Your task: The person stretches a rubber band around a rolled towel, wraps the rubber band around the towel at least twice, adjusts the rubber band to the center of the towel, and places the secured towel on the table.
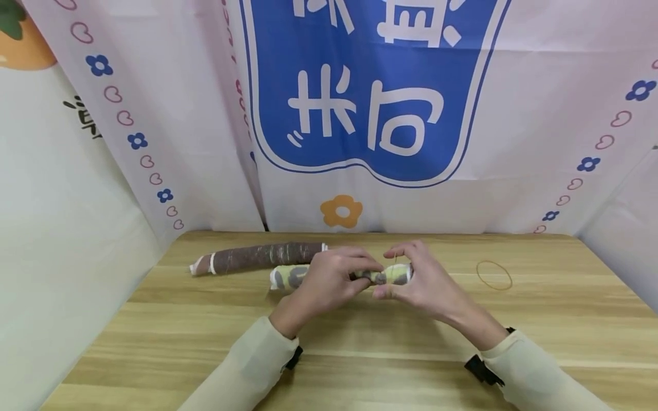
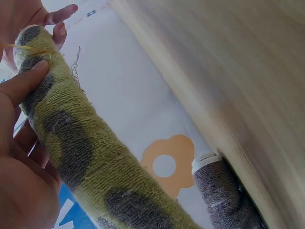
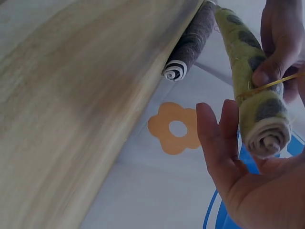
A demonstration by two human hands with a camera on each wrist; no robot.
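My left hand [image 1: 331,279] grips a rolled yellow-green towel [image 1: 289,277] with grey patches, its thumb pressed along the roll near the right end. A thin yellow rubber band [image 3: 259,88] crosses the towel close to that end and stretches taut off to one side. Around the spiral end curves my right hand [image 1: 432,285], thumb and forefinger apart, drawing the band out; its exact hold on the band is partly hidden. Behind the left hand lies a brown rolled towel [image 1: 257,258] with white edging.
Another rubber band [image 1: 511,279] lies loose on the wooden table [image 1: 390,365], right of the hands. A white printed cloth [image 1: 288,200] hangs behind the table's back edge, and more cloth stands at both sides.
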